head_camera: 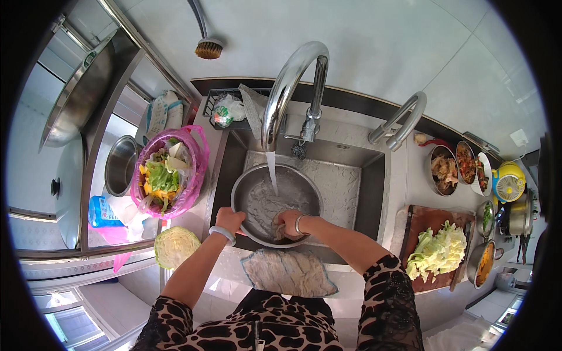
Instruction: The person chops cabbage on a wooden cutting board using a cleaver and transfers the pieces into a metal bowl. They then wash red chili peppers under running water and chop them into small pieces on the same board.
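A round metal basin [259, 188] sits in the steel sink [347, 193], and water runs into it from the curved chrome faucet [292, 83]. My left hand [229, 220] grips the basin's rim at the left. Inside the basin near its lower right edge, my right hand [290, 223] is closed on a light brown cloth [277, 228], whose lower part lies against the basin wall. Below the basin, a patterned towel [287, 272] lies over the sink's front edge.
A pink-bagged basket [203, 162] of vegetable scraps and a cut cabbage [176, 247] are at the left. On the right, chopped cabbage [437, 250] lies on a cutting board [421, 215] beside bowls of food [444, 171]. A smaller faucet [412, 114] stands behind the sink's right side.
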The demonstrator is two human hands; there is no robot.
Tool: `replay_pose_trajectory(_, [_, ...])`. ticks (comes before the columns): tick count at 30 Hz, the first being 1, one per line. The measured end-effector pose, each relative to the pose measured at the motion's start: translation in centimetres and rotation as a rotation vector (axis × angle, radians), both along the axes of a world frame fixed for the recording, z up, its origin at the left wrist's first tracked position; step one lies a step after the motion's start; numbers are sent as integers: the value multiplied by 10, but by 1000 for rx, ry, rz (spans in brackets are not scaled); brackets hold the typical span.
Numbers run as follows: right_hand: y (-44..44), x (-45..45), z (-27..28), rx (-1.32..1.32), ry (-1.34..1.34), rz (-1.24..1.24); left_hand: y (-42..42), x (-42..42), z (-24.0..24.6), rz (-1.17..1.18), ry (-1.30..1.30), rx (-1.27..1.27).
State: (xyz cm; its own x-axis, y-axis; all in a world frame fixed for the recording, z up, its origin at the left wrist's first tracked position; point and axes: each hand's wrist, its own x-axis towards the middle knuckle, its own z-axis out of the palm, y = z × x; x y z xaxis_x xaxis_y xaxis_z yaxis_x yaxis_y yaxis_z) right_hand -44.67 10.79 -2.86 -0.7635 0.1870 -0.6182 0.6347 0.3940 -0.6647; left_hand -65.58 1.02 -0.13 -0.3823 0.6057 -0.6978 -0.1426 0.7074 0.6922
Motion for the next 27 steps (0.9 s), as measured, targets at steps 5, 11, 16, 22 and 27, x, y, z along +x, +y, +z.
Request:
replay_pose_trajectory(5, [-19, -11, -25, -270, 178, -208, -12, -10, -41, -288, 535, 41])
replay_pose_trajectory(11, [-28, 24, -83, 9, 8, -267, -6, -3, 22, -549, 1063, 120])
replay_pose_trajectory(16, [25, 70, -68, -268, 149, -759, -18, -5, 65, -502, 1188, 214])
replay_pose_trajectory(22, [86, 62, -11, -721, 432, -1269, -60, -12, 87, -394, 1423, 314])
replay_pose_trajectory(27, [131, 16, 23, -423, 592, -1177, -89, -15, 103, -263, 1525, 467])
